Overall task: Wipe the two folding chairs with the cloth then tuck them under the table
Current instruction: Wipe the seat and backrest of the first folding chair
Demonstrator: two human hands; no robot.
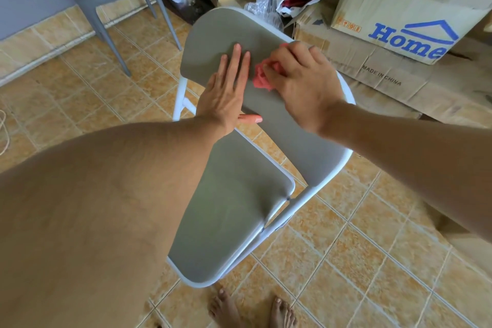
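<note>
Fingers [235, 61] of left hand [226, 96]: straight, together, flat on folding chair [239, 194] panel. Right hand [300, 82]: curled, bunching pink cloth [262, 78] against panel.

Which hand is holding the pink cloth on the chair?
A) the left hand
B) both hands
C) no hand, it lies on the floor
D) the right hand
D: the right hand is bunched around the pink cloth on the folding chair, while the left hand lies flat and open beside it.
</note>
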